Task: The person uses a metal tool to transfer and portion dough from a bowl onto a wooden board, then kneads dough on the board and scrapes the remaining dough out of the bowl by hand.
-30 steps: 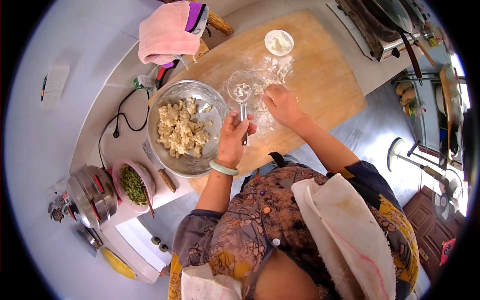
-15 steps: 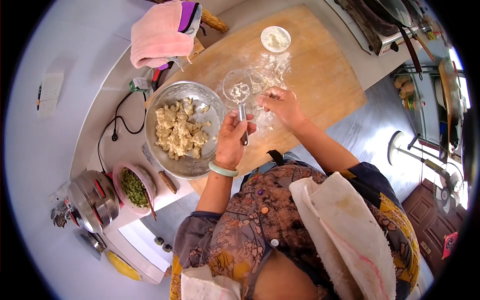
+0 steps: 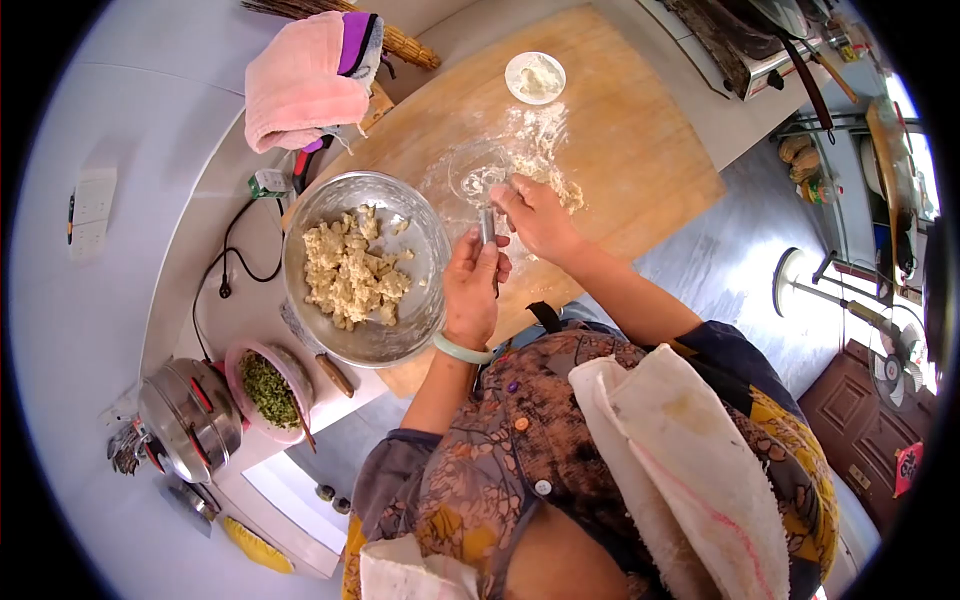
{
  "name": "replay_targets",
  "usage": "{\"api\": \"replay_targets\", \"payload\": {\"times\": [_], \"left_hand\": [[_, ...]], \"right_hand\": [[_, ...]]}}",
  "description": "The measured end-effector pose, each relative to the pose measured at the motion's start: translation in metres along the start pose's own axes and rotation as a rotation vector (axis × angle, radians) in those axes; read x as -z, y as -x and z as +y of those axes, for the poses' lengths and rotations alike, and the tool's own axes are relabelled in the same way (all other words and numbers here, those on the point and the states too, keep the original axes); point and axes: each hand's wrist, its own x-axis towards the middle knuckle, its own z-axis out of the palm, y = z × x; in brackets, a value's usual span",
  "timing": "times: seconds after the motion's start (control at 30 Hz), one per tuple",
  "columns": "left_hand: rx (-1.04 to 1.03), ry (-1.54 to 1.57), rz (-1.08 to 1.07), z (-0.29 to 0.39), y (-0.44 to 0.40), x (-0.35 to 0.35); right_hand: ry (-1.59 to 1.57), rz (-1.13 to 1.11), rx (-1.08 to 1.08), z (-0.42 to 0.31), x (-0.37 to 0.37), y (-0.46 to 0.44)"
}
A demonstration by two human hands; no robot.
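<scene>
Near frame centre, the left hand [image 3: 471, 288] clamps the round-headed utensil [image 3: 488, 224], long axis near-vertical, head toward the top; whether the right hand [image 3: 541, 220] pinches anything cannot be told.

Pretty bright overall, light blowing out on the right and hard glare on the floor [image 3: 700, 235]. Fisheye warp bends the wall [image 3: 60, 330] on the left, corners go black, middle's decently sharp.
</scene>
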Motion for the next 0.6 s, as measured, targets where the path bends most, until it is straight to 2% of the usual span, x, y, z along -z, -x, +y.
{"api": "replay_targets", "payload": {"times": [0.07,0.1,0.2,0.27,0.4,0.6], "left_hand": [[-0.081,0.06,0.002,-0.006,0.002,-0.004],[-0.05,0.1,0.018,-0.005,0.003,-0.005],[0.016,0.203,0.039,-0.001,0.006,-0.007],[0.028,0.248,0.019,-0.002,0.005,-0.002],[0.019,0.213,0.013,0.002,0.006,0.0],[-0.06,0.035,-0.035,-0.002,0.007,0.002]], "right_hand": [[0.011,0.057,0.048,-0.002,0.0,-0.005],[0.016,0.085,0.07,-0.002,0.0,-0.007],[-0.226,0.059,0.003,0.004,0.0,-0.007],[-0.461,0.008,-0.115,0.004,0.006,-0.004],[-0.9,-0.114,-0.225,0.007,0.003,0.007],[-0.931,-0.258,-0.343,-0.021,0.002,0.021]]}}
